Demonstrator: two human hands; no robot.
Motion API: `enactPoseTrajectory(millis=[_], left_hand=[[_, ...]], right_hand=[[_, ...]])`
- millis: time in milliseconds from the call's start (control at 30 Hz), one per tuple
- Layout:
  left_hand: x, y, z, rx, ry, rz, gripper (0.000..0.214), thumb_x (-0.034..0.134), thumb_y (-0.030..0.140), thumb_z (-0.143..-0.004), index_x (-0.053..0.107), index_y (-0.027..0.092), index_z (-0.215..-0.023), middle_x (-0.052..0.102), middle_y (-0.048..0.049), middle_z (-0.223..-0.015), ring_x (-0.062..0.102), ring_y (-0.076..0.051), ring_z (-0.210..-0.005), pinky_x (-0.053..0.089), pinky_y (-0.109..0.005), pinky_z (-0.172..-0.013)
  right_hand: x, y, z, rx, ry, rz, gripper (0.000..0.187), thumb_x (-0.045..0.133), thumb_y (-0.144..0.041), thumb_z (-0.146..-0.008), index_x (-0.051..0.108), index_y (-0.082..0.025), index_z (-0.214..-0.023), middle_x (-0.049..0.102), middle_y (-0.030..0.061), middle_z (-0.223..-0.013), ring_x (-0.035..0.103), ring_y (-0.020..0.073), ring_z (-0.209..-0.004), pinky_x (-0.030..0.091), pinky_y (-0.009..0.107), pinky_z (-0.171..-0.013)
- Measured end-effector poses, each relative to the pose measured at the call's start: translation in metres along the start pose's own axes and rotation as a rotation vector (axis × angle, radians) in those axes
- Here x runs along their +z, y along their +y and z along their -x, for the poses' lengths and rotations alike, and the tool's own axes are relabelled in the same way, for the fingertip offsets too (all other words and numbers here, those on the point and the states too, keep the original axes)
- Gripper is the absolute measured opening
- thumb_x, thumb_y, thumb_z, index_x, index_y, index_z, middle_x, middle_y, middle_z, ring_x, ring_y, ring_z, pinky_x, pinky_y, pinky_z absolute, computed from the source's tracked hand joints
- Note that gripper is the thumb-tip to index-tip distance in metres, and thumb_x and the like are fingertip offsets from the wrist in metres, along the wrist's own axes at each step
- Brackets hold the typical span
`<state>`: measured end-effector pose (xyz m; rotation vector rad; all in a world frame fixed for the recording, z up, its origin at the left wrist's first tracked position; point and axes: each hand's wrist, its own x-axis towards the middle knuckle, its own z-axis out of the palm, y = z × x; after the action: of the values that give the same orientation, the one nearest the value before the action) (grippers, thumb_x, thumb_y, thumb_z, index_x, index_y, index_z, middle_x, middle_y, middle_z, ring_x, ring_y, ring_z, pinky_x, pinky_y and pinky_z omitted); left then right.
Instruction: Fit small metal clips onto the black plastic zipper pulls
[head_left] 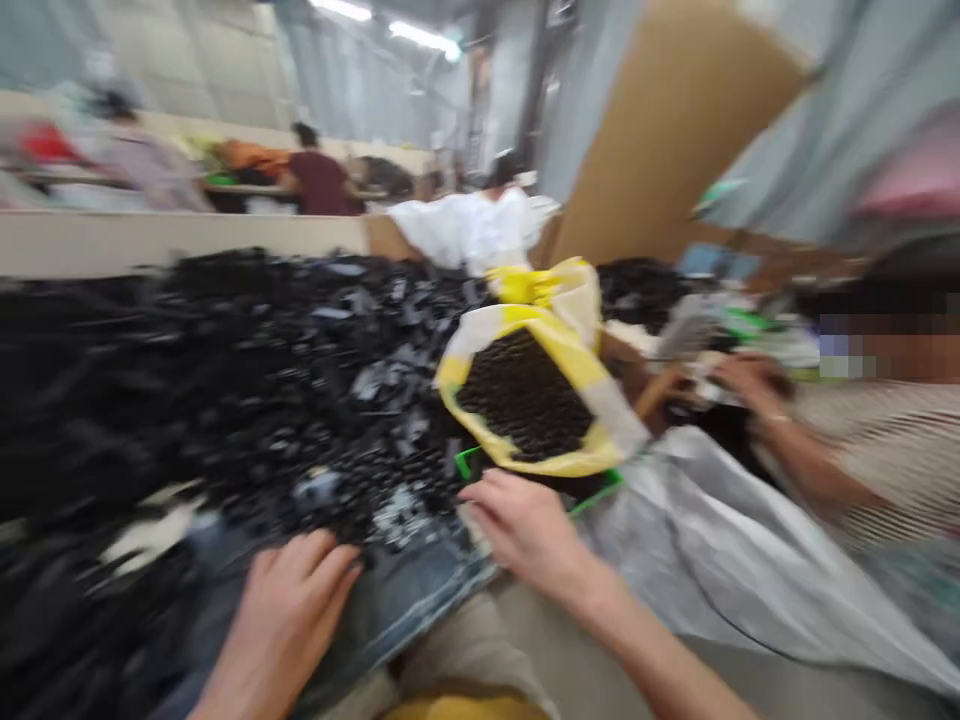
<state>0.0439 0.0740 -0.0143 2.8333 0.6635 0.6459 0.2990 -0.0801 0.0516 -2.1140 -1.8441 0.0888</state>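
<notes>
Left hand (281, 625) and right hand (529, 530) at a heap of black scraps (247, 400)

Hands well apart, both low in the view. Left hand open, fingers loosely spread, resting at the near edge of the heap, clamped on nothing visible. Right hand near the lower edge of a yellow-and-white woven sack (525, 390), fingers bent downward, blur hiding whether any piece sits between them. Beneath and between the hands, a stretch of blue denim (390, 610). Just under the sack's lower edge, a thin green strip (469, 462).

Sack lying tilted just right of the heap, mouth open and facing up, filled to the opening with small dark pieces (521, 395). Heap spreading across the whole left side, grey and white bits scattered through it, a far greater mass still loose outside the sack than inside.

To the right, a co-worker's hand (750, 385) and striped sleeve (847, 430) above a grey sheet (712, 540). Farther off, all blurred: a tilted brown cardboard sheet (675, 130), a white bag (472, 225), a low pale wall (180, 240), and other people (322, 175) along a distant bench.
</notes>
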Motion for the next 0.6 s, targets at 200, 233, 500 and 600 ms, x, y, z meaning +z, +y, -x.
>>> enactPoseTrajectory(millis=[200, 233, 500, 600], left_hand=[[-0.012, 0.002, 0.027, -0.253, -0.057, 0.007, 0.021, 0.050, 0.019, -0.104, 0.068, 0.025, -0.094, 0.065, -0.0015, -0.092, 0.060, -0.021, -0.087, 0.039, -0.038, -0.080], [-0.012, 0.003, 0.030, -0.271, -0.053, 0.019, 0.021, 0.049, 0.020, -0.105, 0.067, 0.025, -0.095, 0.065, -0.0016, -0.093, 0.060, -0.021, -0.087, 0.039, -0.038, -0.080], [0.010, 0.028, 0.010, -0.270, -0.087, 0.025, 0.013, 0.065, 0.015, -0.096, 0.068, 0.023, -0.105, 0.068, -0.0039, -0.097, 0.061, -0.025, -0.091, 0.040, -0.041, -0.080], [0.022, 0.031, -0.002, -0.240, -0.091, -0.023, 0.015, 0.065, 0.010, -0.093, 0.069, 0.023, -0.097, 0.068, -0.0047, -0.093, 0.061, -0.026, -0.087, 0.040, -0.040, -0.076]], right_hand=[[0.025, 0.000, -0.024, -0.161, -0.078, -0.238, 0.016, 0.055, -0.017, -0.104, 0.070, -0.024, -0.104, 0.072, 0.0032, -0.093, 0.071, 0.0196, -0.085, 0.053, 0.029, -0.074], [0.028, -0.005, -0.027, -0.186, -0.109, -0.246, 0.015, 0.057, -0.016, -0.104, 0.069, -0.024, -0.102, 0.071, 0.0026, -0.092, 0.071, 0.0193, -0.086, 0.053, 0.028, -0.074], [0.058, -0.020, -0.062, -0.297, -0.221, 0.071, 0.009, 0.065, -0.012, -0.100, 0.068, -0.020, -0.100, 0.069, 0.0037, -0.099, 0.069, 0.0200, -0.091, 0.053, 0.029, -0.077], [0.067, -0.018, -0.071, -0.366, -0.229, 0.143, 0.009, 0.069, -0.011, -0.096, 0.068, -0.020, -0.095, 0.069, 0.0065, -0.099, 0.066, 0.0251, -0.093, 0.052, 0.033, -0.075]])
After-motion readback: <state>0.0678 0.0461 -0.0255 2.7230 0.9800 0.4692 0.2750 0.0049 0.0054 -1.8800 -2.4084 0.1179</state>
